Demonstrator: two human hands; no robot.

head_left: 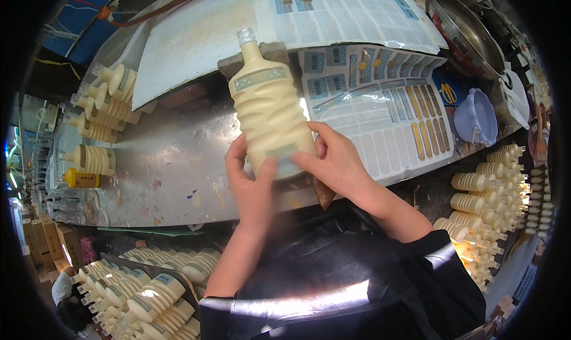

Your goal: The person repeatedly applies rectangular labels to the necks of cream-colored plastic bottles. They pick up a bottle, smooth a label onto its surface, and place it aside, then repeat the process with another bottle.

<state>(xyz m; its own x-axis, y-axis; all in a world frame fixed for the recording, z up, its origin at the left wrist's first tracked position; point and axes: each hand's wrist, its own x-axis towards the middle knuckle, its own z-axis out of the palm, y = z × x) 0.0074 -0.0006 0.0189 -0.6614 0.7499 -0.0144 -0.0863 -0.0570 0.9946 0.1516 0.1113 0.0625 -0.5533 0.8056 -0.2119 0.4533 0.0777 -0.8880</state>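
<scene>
A large cream-coloured bottle [266, 114] with wavy ridges and a clear neck lies in the middle, its neck pointing away from me. A patterned label [260, 78] is on its shoulder. My left hand [251, 176] grips the bottle's lower left edge, with the thumb on its front. On the lower right edge my right hand [336, 159] also holds it, thumb pressed near a pale blue label [282, 153] at the base. Some fingers are hidden behind the bottle. A dark block [229, 65] shows behind the bottle's neck and shoulder.
Right of the bottle lie sticker sheets [372, 114] with blue and gold labels. A lavender bucket [476, 119] stands beyond them. Cream bottles [98, 160] and a yellow container [81, 178] are on the metal table's [160, 156] left. More bottles [157, 295] crowd the lower left and right.
</scene>
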